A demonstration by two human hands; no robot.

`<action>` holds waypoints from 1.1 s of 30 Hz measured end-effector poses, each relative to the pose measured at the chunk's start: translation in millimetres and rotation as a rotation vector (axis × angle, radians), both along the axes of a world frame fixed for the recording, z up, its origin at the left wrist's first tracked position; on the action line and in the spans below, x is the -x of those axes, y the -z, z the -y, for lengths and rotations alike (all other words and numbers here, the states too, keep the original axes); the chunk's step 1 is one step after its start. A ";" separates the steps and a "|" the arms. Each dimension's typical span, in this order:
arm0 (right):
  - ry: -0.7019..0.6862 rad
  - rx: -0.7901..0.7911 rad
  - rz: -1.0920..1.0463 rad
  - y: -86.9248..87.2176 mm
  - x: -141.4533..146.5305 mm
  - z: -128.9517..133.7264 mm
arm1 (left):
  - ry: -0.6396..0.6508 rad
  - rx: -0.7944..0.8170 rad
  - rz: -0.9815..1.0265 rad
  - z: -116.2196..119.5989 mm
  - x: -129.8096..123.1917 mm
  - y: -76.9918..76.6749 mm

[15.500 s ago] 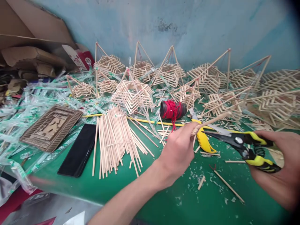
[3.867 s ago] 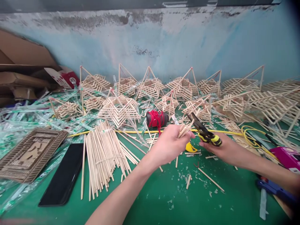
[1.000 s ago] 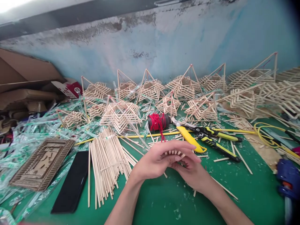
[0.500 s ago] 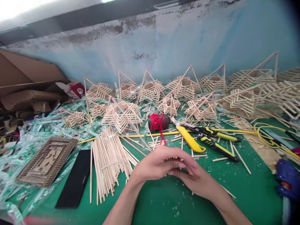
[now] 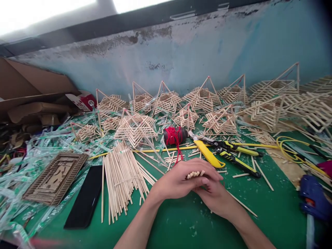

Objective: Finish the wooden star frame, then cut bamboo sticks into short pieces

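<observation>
A small bunch of short wooden sticks [image 5: 195, 175] shows its ends between the fingers and thumb of my left hand [image 5: 175, 181], which is closed around it. My right hand [image 5: 216, 199] is cupped against the left one from the right side, its fingers curled in at the same bunch and partly hidden. Just beyond my hands lie a spool of red thread [image 5: 172, 135] and a yellow-handled knife [image 5: 209, 154]. To the left of my left wrist is a fanned pile of long wooden sticks [image 5: 124, 183].
Star-shaped stick frames [image 5: 136, 129] line the back by the wall. Black-and-yellow pliers [image 5: 238, 159] lie at right, with a blue glue gun [image 5: 315, 197] farther out. A black phone [image 5: 84, 197], a woven cardboard piece [image 5: 55, 178] and plastic wrappers [image 5: 41, 155] occupy the left.
My hands have turned slightly, and the stick ends show more plainly between the left fingers and thumb. The whole view has shifted a little.
</observation>
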State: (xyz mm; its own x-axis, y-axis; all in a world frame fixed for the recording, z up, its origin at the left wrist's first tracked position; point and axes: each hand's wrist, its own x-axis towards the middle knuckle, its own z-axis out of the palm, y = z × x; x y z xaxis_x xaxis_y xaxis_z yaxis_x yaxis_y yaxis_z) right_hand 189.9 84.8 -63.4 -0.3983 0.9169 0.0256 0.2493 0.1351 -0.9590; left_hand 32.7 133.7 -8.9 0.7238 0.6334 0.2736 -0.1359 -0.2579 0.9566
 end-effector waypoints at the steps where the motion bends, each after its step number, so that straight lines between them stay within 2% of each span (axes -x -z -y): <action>1: 0.011 0.004 0.006 0.8 0.1 0.2 | 0.019 -0.044 0.007 -1.4 -0.2 -0.5; 4: 0.023 -0.001 0.014 5.0 -1.0 1.0 | 0.063 -0.077 0.031 -3.2 -0.3 -1.3; 9: -0.001 0.006 0.039 11.7 -5.1 2.6 | 0.095 -0.012 0.088 -1.7 0.3 -0.3; 14: -0.026 0.116 0.097 13.0 -7.9 4.5 | 0.111 0.063 0.051 -3.1 2.9 -2.8; 18: -0.023 0.226 0.006 12.8 -5.6 3.9 | 0.101 0.078 0.047 -2.2 5.4 -4.1; 20: -0.013 0.236 -0.060 10.7 -2.6 2.5 | 0.039 0.161 0.052 0.3 6.4 -1.9; 22: -0.048 0.252 -0.144 5.4 1.2 0.5 | -0.029 0.333 0.050 2.9 6.4 1.7; 25: -0.190 0.365 -0.483 -7.7 7.1 -3.1 | -0.151 0.573 0.203 4.0 3.4 7.2; 27: -0.259 0.490 -0.752 -16.4 10.1 -5.1 | -0.261 0.635 0.377 2.1 0.1 9.1; 29: -0.264 0.586 -0.918 -22.0 11.7 -6.2 | -0.381 0.686 0.503 -1.2 -2.9 9.3; 33: -0.247 0.633 -0.998 -23.7 11.7 -6.5 | -0.546 0.772 0.668 -8.0 -3.6 8.2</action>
